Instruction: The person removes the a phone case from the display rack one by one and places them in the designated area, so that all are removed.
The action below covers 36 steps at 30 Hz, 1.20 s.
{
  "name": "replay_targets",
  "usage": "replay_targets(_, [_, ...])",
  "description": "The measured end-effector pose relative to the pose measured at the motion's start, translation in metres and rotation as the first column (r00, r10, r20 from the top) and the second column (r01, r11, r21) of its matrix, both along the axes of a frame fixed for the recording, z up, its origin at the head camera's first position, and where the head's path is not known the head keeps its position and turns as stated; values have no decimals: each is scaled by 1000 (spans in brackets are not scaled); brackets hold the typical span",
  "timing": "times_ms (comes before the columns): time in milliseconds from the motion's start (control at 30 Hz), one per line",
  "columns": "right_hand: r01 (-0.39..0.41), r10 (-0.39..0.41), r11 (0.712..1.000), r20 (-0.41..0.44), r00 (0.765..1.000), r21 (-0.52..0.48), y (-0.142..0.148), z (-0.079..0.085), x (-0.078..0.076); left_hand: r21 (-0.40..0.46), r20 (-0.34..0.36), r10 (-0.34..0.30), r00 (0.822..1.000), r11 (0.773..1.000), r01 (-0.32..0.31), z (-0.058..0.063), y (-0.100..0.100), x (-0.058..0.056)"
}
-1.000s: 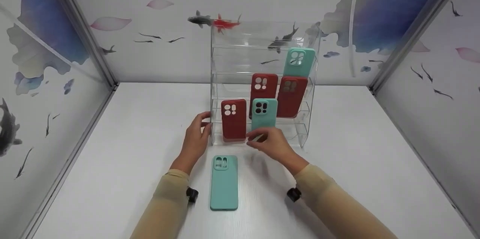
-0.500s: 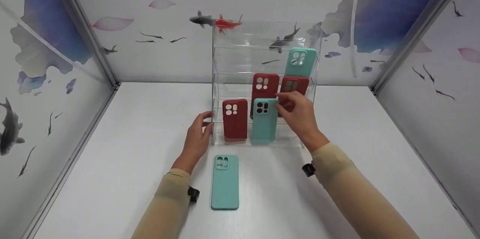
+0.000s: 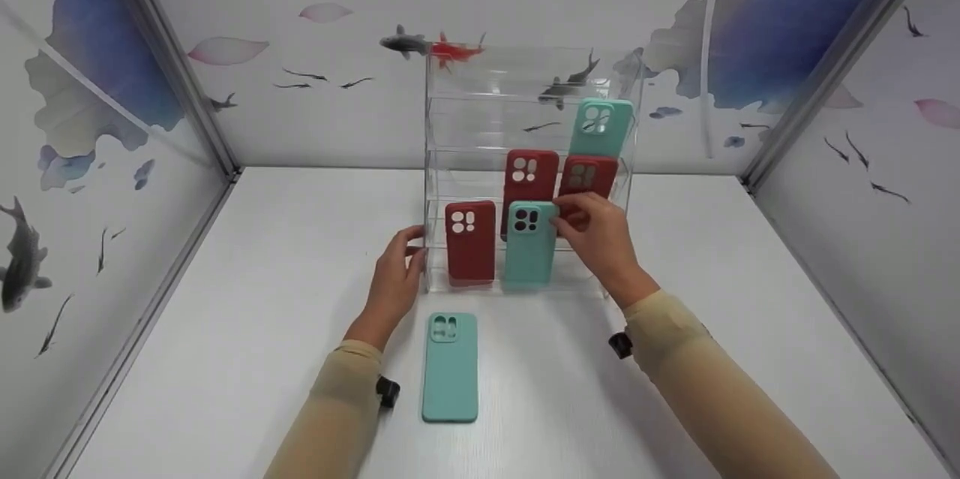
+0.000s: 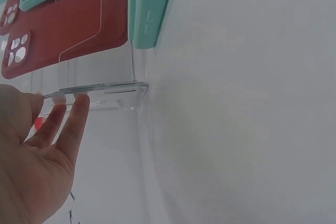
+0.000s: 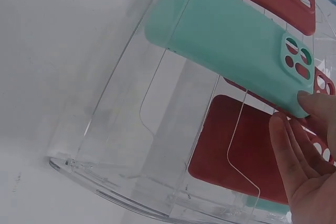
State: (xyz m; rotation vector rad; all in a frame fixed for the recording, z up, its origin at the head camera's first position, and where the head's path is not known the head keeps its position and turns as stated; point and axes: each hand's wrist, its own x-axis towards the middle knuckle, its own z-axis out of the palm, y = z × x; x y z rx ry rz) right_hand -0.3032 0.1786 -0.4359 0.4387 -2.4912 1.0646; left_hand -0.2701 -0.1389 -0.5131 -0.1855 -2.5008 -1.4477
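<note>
A clear acrylic display rack with stepped shelves stands upright on the table. My right hand pinches the upper right corner of a teal phone case that stands in the lowest tier. In the right wrist view, the thumb lies on the front of this case beside its camera cutout. My left hand rests its fingertips against the rack's left side panel. Left of the held case, in the same tier, stands a red phone case. Another teal phone case lies flat in front of the rack.
Higher in the rack are two more red phone cases, one behind the held case and one to its right, partly hidden by the hand. A teal phone case stands above at right. Printed wall panels surround the white table.
My right hand has risen from the foot of the standing teal phone case to its upper right corner, which it now pinches. My left hand has stayed at the rack's side.
</note>
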Motion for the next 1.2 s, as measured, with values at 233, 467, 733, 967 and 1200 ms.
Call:
replay_targets(233, [-66, 68, 996, 33, 997, -60, 8, 1, -3, -4, 6, 4, 1000, 1000, -4, 0, 0, -1])
replay_targets(467, [-86, 90, 992, 37, 995, -96, 11, 6, 1, -2, 23, -1, 1000, 1000, 2, 0, 0, 0])
replay_targets(733, [-125, 124, 979, -16, 992, -158, 9, 23, 12, 14, 34, -5, 999, 1000, 4, 3, 1, 1])
replay_targets(967, [-168, 169, 957, -16, 986, -237, 4, 38, 27, 24, 43, -7, 999, 1000, 6, 3, 1, 0])
replay_targets(1200, [-196, 225, 953, 107, 968, -231, 0, 39, 39, 20, 43, -5, 999, 1000, 4, 3, 0, 1])
